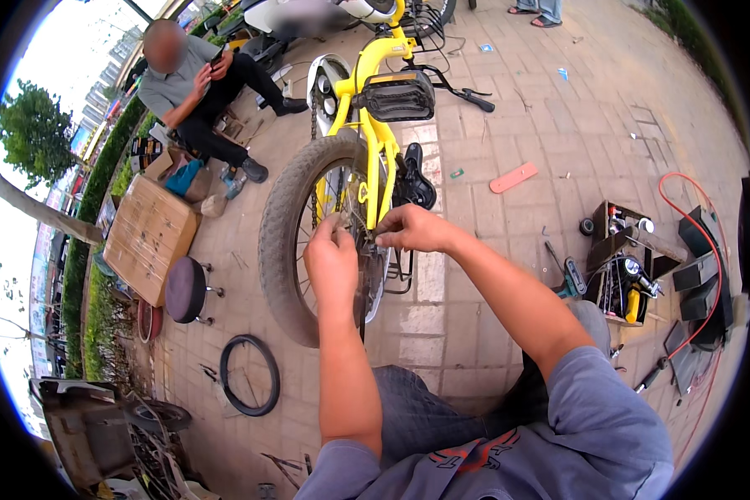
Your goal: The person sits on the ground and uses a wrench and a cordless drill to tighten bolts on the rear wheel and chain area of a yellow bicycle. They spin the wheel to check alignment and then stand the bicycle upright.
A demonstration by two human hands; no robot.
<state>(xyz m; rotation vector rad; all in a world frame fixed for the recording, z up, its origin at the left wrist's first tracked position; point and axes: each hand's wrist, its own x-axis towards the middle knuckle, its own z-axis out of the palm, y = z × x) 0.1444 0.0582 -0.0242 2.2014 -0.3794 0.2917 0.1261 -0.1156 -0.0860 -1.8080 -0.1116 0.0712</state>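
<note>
A yellow bicycle (373, 125) stands on the paved ground, its rear wheel (285, 225) with a grey tyre closest to me. My left hand (332, 260) is at the wheel's hub, fingers pinched around something small that I cannot make out. My right hand (415, 228) is just to the right of it, at the yellow frame beside the hub, with its fingers closed on a part there. The black saddle (396, 94) is above both hands. What the fingers grip is hidden by the hands themselves.
A black round stool (185, 289), a cardboard box (148, 235) and a loose black tyre (250, 375) lie to the left. An open toolbox (618, 265) and a red hose (702, 242) are on the right. A seated person (202, 83) is at the far left.
</note>
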